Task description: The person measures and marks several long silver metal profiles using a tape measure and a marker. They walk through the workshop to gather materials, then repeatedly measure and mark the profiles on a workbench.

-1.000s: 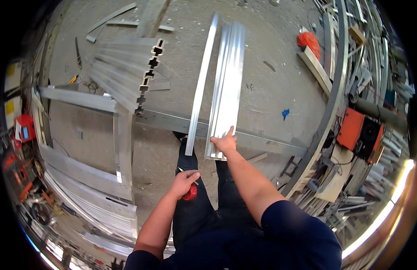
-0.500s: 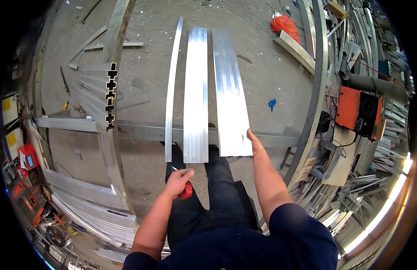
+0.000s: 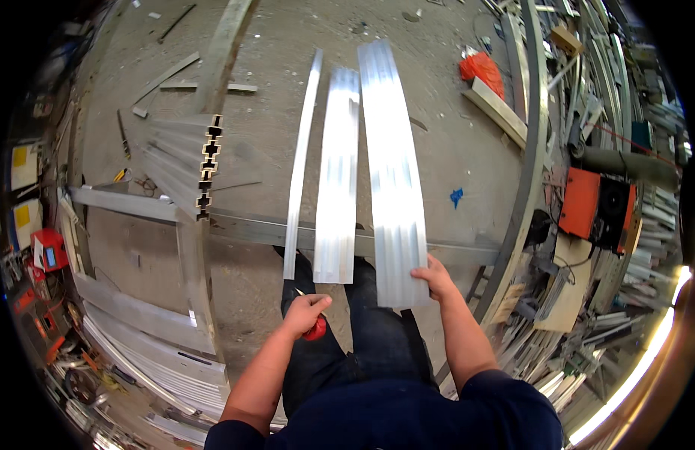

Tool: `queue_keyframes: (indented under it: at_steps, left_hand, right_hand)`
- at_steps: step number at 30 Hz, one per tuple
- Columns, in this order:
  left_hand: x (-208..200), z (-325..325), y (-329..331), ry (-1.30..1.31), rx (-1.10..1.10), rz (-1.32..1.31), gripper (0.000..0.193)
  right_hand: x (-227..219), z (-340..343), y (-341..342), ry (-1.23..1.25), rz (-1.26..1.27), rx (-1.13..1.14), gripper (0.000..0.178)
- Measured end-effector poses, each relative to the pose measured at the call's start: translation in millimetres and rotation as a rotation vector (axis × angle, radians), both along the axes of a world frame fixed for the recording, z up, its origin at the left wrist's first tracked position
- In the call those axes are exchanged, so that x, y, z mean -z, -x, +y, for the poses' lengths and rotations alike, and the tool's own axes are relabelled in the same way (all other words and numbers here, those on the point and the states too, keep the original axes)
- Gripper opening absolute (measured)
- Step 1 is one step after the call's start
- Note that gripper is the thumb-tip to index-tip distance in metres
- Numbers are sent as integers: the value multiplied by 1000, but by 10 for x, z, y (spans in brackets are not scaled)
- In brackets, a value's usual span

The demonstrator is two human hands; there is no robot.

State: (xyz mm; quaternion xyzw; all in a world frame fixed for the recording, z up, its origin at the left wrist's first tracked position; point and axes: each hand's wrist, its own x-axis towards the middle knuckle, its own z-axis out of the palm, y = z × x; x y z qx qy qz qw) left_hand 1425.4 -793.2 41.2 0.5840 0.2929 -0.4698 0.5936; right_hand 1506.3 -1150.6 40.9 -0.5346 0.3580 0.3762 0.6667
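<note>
While your right hand is gripping the wide ribbed silver length by its right edge, close to the near end, that piece is crossing the grey beam and reaching past the beam's near edge; its long axis is running away from you, far end leaning slightly left. Your left hand is clutching a red object. Left of the wide piece, a narrower ribbed length and a slim strip are pointing away too.
</note>
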Motion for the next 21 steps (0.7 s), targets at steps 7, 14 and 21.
queue_keyframes:
  at_steps: [7, 14, 21]
  left_hand:
    - [-119, 214, -43, 7, 28, -43, 50]
    - [-203, 487, -28, 45, -84, -102, 46]
    - [-240, 768, 34, 30, -131, -52, 46]
  right_hand:
    - [-690, 148, -359, -28, -129, -199, 79]
    - [-1076, 728, -872, -23, -164, -400, 71]
    - [-1006, 1757, -1938, 5, -228, -553, 74]
